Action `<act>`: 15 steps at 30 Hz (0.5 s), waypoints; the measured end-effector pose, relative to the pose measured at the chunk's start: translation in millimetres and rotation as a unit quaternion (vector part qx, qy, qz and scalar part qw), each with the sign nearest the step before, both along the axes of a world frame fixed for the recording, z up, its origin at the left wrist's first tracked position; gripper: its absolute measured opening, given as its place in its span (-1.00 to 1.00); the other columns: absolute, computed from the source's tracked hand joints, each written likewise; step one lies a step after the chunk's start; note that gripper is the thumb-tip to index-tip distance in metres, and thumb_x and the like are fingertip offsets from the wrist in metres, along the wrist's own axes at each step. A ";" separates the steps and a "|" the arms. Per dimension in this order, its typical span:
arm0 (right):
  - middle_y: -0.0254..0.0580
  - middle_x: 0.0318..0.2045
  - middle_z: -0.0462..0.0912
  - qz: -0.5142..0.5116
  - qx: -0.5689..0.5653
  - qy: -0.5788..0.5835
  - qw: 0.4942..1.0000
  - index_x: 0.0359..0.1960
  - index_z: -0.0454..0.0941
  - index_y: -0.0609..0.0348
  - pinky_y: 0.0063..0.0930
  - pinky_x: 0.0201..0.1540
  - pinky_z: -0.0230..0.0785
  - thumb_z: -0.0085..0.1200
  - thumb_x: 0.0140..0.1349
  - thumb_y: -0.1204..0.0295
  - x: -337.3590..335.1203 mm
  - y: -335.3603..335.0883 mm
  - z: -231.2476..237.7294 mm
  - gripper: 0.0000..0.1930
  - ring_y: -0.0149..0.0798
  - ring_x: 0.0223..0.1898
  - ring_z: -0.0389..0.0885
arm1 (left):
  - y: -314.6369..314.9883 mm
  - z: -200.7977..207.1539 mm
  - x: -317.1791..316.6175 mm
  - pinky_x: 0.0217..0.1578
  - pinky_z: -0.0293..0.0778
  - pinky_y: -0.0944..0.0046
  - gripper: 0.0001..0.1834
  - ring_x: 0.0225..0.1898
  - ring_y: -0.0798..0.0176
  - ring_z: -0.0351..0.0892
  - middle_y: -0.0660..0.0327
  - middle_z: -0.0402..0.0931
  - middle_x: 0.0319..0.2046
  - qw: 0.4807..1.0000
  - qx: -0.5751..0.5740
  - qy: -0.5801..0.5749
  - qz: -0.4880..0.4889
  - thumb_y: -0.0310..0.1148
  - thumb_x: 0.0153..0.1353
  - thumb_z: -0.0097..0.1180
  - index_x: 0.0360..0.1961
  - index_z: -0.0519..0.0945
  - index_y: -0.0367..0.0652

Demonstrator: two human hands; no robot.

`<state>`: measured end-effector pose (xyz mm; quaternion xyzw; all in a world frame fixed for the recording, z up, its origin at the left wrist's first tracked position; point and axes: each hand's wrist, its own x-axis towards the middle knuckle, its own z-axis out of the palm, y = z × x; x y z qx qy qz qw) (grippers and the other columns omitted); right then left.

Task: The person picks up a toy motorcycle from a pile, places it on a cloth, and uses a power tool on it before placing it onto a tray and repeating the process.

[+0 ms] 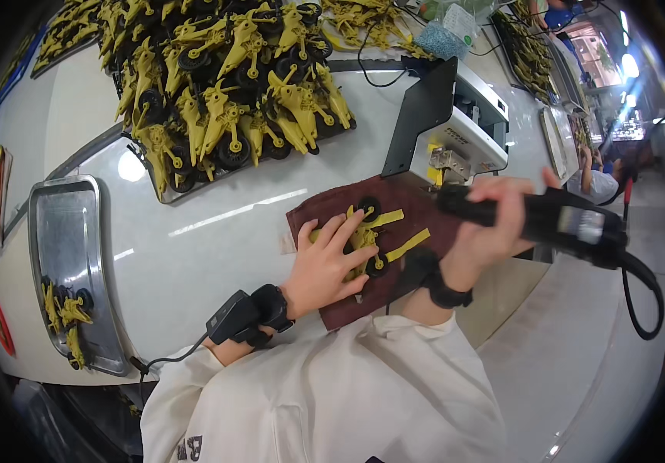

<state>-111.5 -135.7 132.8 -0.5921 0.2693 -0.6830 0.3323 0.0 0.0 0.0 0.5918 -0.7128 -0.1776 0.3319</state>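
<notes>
My left hand (318, 268) rests over a yellow toy motorcycle (365, 236) with black wheels, its fingers curved over the toy and holding it down on a maroon cloth (340, 315). Two flat yellow strips reach out from the toy's right side. Wrapped in my right hand (496, 230) is a black electric screwdriver (560, 221), lying nearly level with its cable end to the right. Its front end points left, just below a white and black box-shaped machine (467, 140) with a small metal block on its front. The screwdriver's tip cannot be made out. Motion slightly blurs the right hand.
Many yellow toy motorcycles (224, 116) are heaped at the back left. A metal tray (66, 231) at the left holds a few yellow parts. Clear bags (456, 27) lie behind the machine. The screwdriver's black cable (651, 297) loops at the right. Another person (599, 179) sits farther off.
</notes>
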 end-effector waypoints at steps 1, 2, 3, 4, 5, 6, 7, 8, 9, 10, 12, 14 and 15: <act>-0.17 -0.60 0.50 -0.024 -0.016 -0.027 0.999 0.09 0.16 0.37 -0.43 -0.33 0.40 0.02 0.08 0.54 -2.6 -6.8 9.6 -0.48 -0.35 -0.62 0.47 | -0.4 0.5 -0.2 0.08 0.06 -0.20 -0.50 0.19 -0.01 0.22 0.07 0.14 0.29 1.000 -0.005 0.006 -0.001 -0.11 -0.15 0.30 -0.08 0.57 0.22; -0.20 -0.61 0.49 -0.043 -0.022 -0.023 0.999 0.07 0.18 0.37 -0.47 -0.34 0.38 0.02 0.07 0.57 -6.2 -15.5 12.0 -0.50 -0.37 -0.62 0.47 | -0.2 0.8 -0.9 0.08 0.07 -0.19 -0.52 0.18 -0.01 0.23 0.06 0.14 0.29 1.000 -0.009 0.012 -0.002 -0.13 -0.14 0.29 -0.07 0.57 0.22; -0.22 -0.62 0.49 -0.074 -0.031 -0.024 0.996 0.06 0.20 0.38 -0.50 -0.35 0.36 0.03 0.07 0.59 -3.8 -23.4 10.4 -0.52 -0.38 -0.62 0.47 | -1.9 -2.4 6.5 0.08 0.07 -0.19 -0.52 0.18 -0.01 0.23 0.06 0.14 0.29 1.000 -0.013 0.008 -0.011 -0.13 -0.14 0.29 -0.07 0.57 0.22; -0.22 -0.63 0.45 -0.115 -0.046 0.013 0.992 0.06 0.21 0.36 -0.50 -0.50 0.36 0.00 0.02 0.66 -4.3 -33.4 4.0 -0.50 -0.35 -0.65 0.43 | -1.6 -2.0 5.4 0.09 0.07 -0.20 -0.51 0.19 -0.01 0.22 0.06 0.14 0.29 1.000 -0.014 0.008 -0.010 -0.13 -0.13 0.29 -0.07 0.57 0.21; -0.22 -0.63 0.46 -0.112 -0.001 0.038 0.993 0.03 0.23 0.36 -0.49 -0.49 0.36 0.01 0.01 0.70 -8.1 -38.6 -3.5 -0.52 -0.36 -0.64 0.44 | -1.6 -1.8 4.0 0.10 0.07 -0.20 -0.51 0.19 -0.01 0.22 0.06 0.14 0.29 1.000 -0.014 0.009 -0.009 -0.12 -0.13 0.29 -0.07 0.57 0.20; -0.22 -0.63 0.45 -0.101 0.007 0.044 0.994 0.03 0.23 0.36 -0.50 -0.50 0.35 0.02 0.02 0.67 -10.3 -37.5 -6.4 -0.53 -0.36 -0.65 0.43 | -0.5 -1.0 4.3 0.10 0.07 -0.20 -0.51 0.19 -0.01 0.22 0.06 0.14 0.29 1.000 -0.014 0.009 -0.009 -0.12 -0.13 0.29 -0.07 0.57 0.20; -0.23 -0.63 0.44 -0.091 0.015 0.051 0.994 0.02 0.23 0.36 -0.51 -0.51 0.33 0.04 0.03 0.65 -12.4 -35.1 -6.9 -0.53 -0.35 -0.65 0.42 | 0.4 -0.4 4.2 0.10 0.06 -0.21 -0.50 0.20 -0.02 0.21 0.05 0.13 0.29 1.000 -0.014 0.012 -0.012 -0.11 -0.13 0.29 -0.07 0.57 0.19; -0.23 -0.63 0.44 -0.092 0.015 0.052 0.994 0.02 0.23 0.36 -0.51 -0.51 0.33 0.04 0.03 0.65 -15.2 -28.5 -4.8 -0.53 -0.35 -0.65 0.42 | 1.2 0.2 3.7 0.11 0.05 -0.22 -0.50 0.21 -0.02 0.20 0.05 0.13 0.29 1.000 -0.013 0.016 -0.016 -0.09 -0.13 0.30 -0.06 0.57 0.19; -0.23 -0.62 0.42 -0.051 0.061 0.047 0.996 0.03 0.23 0.36 -0.49 -0.52 0.31 0.04 0.04 0.63 -15.2 -16.7 -1.7 -0.54 -0.34 -0.66 0.41 | 2.6 0.6 4.5 0.11 0.05 -0.22 -0.50 0.21 -0.02 0.20 0.05 0.13 0.29 1.000 -0.014 0.016 -0.014 -0.09 -0.13 0.30 -0.06 0.57 0.19; -0.24 -0.61 0.40 -0.013 0.105 0.042 0.994 0.03 0.22 0.36 -0.48 -0.53 0.29 0.05 0.06 0.60 -14.9 -4.9 -0.2 -0.54 -0.34 -0.66 0.40 | 1.9 0.7 5.9 0.12 0.04 -0.23 -0.49 0.21 -0.02 0.20 0.05 0.13 0.29 1.000 -0.010 0.020 -0.020 -0.08 -0.13 0.30 -0.05 0.56 0.18; -0.23 -0.61 0.35 0.032 0.110 0.023 0.993 0.06 0.19 0.34 -0.42 -0.54 0.25 0.02 0.07 0.56 -13.2 21.9 -12.0 -0.51 -0.32 -0.68 0.36 | 2.8 0.4 7.8 0.13 0.04 -0.23 -0.48 0.22 -0.02 0.19 0.05 0.12 0.29 0.999 -0.007 0.025 -0.023 -0.06 -0.13 0.30 -0.05 0.56 0.18; -0.22 -0.62 0.33 0.055 0.117 0.033 0.991 0.08 0.16 0.31 -0.41 -0.54 0.26 -0.01 0.08 0.54 -20.7 44.4 -23.4 -0.50 -0.32 -0.69 0.34 | 2.4 -0.4 7.9 0.13 0.03 -0.23 -0.45 0.22 -0.02 0.19 0.05 0.12 0.30 0.999 -0.011 0.023 -0.027 -0.04 -0.14 0.31 -0.04 0.56 0.17; -0.21 -0.62 0.33 0.053 0.123 0.038 0.990 0.09 0.14 0.30 -0.41 -0.54 0.26 -0.02 0.09 0.53 -25.1 52.0 -24.4 -0.49 -0.32 -0.69 0.34 | -0.4 2.0 7.4 0.13 0.03 -0.23 -0.45 0.22 -0.02 0.19 0.05 0.12 0.30 0.999 -0.015 0.021 -0.029 -0.04 -0.14 0.31 -0.04 0.56 0.17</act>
